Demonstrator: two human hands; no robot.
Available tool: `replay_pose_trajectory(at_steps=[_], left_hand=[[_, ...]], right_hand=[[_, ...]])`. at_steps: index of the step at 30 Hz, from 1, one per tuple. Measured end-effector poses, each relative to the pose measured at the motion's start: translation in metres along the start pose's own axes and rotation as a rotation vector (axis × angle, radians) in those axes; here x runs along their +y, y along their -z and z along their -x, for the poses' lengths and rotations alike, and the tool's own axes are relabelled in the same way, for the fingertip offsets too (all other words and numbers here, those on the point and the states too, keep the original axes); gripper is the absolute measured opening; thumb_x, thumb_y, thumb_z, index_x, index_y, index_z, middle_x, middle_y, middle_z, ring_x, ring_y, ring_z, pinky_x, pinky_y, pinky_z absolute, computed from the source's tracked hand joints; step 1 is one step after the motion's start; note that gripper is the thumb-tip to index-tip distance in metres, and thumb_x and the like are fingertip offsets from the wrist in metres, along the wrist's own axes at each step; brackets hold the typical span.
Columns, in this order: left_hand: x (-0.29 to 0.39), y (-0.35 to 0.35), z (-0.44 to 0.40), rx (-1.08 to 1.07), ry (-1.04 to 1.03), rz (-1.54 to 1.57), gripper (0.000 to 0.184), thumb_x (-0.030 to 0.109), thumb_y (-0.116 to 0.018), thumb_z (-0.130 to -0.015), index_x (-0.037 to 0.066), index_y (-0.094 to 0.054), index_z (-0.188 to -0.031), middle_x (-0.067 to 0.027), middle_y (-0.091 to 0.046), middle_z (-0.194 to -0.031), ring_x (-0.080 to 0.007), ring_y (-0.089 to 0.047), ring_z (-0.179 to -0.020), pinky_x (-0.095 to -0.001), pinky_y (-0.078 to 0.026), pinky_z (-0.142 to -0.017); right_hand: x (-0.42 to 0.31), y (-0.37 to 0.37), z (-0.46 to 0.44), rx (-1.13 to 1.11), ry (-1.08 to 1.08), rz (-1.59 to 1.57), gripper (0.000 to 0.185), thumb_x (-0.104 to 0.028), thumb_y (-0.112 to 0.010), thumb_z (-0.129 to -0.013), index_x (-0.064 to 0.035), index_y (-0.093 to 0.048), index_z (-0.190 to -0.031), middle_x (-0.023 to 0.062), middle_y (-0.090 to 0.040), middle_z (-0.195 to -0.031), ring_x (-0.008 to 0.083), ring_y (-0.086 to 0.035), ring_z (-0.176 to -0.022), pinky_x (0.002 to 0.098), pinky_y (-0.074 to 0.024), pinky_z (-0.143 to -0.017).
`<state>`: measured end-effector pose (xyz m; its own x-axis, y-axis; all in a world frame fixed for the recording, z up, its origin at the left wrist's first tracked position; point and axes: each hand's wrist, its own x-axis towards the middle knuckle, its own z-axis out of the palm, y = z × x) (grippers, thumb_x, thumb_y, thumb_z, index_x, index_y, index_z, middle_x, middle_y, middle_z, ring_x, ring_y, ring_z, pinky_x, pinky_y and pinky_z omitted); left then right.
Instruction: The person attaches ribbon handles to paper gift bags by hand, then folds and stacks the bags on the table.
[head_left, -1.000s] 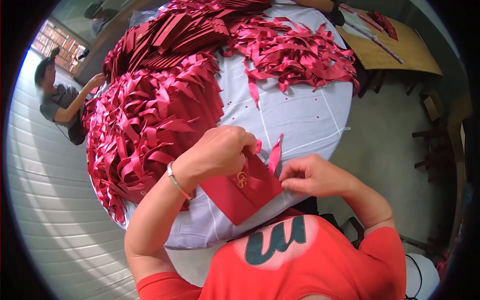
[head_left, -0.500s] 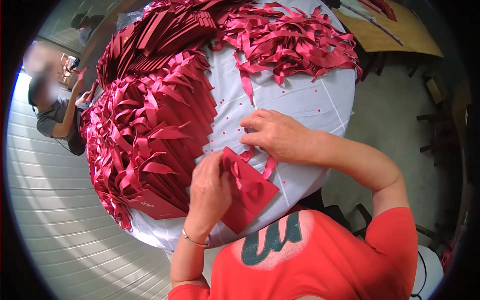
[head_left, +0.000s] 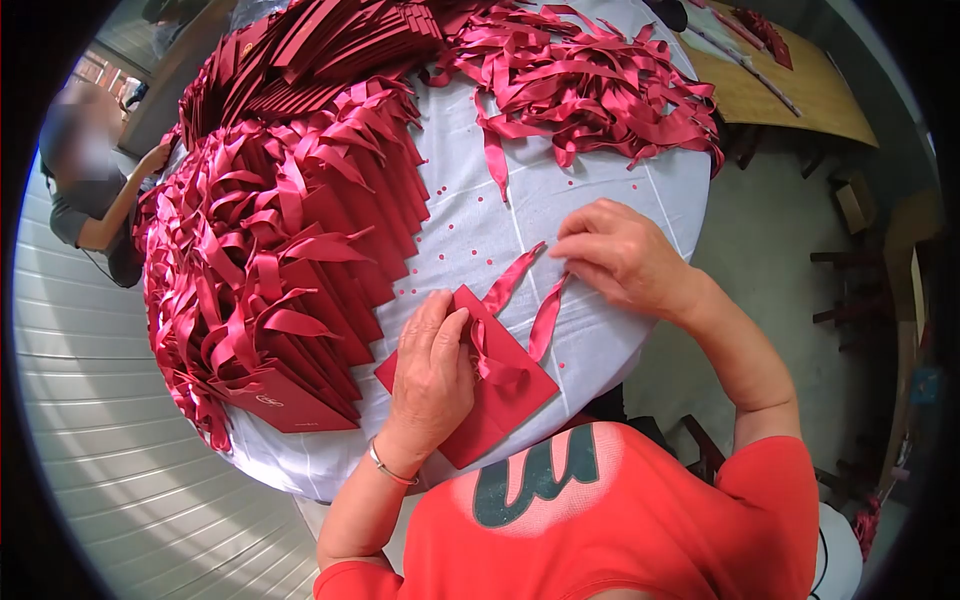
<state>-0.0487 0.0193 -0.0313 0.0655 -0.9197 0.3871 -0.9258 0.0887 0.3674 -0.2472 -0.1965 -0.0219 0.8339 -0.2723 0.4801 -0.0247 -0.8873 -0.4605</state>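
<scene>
The red bag lies on the worktop. On its left part rests the left hand, loosely open; beyond its right side, the right hand curls by its ribbons, grip unclear.

The flat, square, crimson paper bag carries glossy raspberry-pink ribbon. Above the bag, the white, bluish-tinged fabric tablecloth is patterned with pale crease lines and small red dots. Left of it, the crimson row of upright paper bags shows whitish script. Below it, the orange-red fabric shirt bears dark green lettering.
</scene>
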Motion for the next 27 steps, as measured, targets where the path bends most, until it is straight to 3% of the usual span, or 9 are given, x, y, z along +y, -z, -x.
replay_pose_trajectory(at_steps=[10, 14, 20, 27], left_hand=[[0.004, 0.006, 0.001, -0.113, 0.061, -0.022, 0.061, 0.005, -0.069, -0.080, -0.005, -0.049, -0.136, -0.0273, -0.047, -0.143, -0.0420, -0.043, -0.136, -0.0486, -0.033, -0.115], [0.005, 0.005, 0.001, -0.091, 0.058, -0.018, 0.062, -0.001, -0.062, -0.077, -0.005, -0.049, -0.138, -0.0270, -0.048, -0.143, -0.0416, -0.043, -0.137, -0.0481, -0.033, -0.115], [0.005, 0.006, 0.001, -0.110, 0.043, -0.041, 0.056, 0.007, -0.067, -0.082, -0.009, -0.051, -0.133, -0.0305, -0.048, -0.141, -0.0428, -0.044, -0.136, -0.0491, -0.032, -0.116], [0.003, 0.007, 0.000, -0.099, 0.065, -0.026, 0.057, 0.011, -0.069, -0.081, -0.006, -0.052, -0.133, -0.0277, -0.050, -0.141, -0.0405, -0.045, -0.135, -0.0489, -0.032, -0.115]], right_hand=[[-0.010, -0.009, 0.003, -0.062, 0.004, -0.082, 0.019, -0.006, -0.078, -0.074, -0.0074, -0.070, -0.091, 0.0071, -0.064, -0.104, 0.0276, -0.061, -0.095, 0.0387, -0.0498, -0.083], [-0.011, -0.013, -0.008, -0.009, 0.103, 0.000, 0.018, -0.006, -0.077, -0.074, -0.0069, -0.070, -0.091, 0.0064, -0.065, -0.105, 0.0262, -0.061, -0.098, 0.0386, -0.0498, -0.083], [-0.007, -0.012, -0.011, -0.080, 0.098, -0.013, 0.017, -0.007, -0.078, -0.073, -0.0076, -0.072, -0.089, 0.0026, -0.068, -0.096, 0.0236, -0.063, -0.094, 0.0385, -0.0502, -0.084], [-0.002, -0.012, -0.006, -0.078, 0.049, -0.128, 0.016, -0.007, -0.078, -0.076, -0.0090, -0.072, -0.091, 0.0040, -0.067, -0.091, 0.0245, -0.065, -0.083, 0.0355, -0.0524, -0.072]])
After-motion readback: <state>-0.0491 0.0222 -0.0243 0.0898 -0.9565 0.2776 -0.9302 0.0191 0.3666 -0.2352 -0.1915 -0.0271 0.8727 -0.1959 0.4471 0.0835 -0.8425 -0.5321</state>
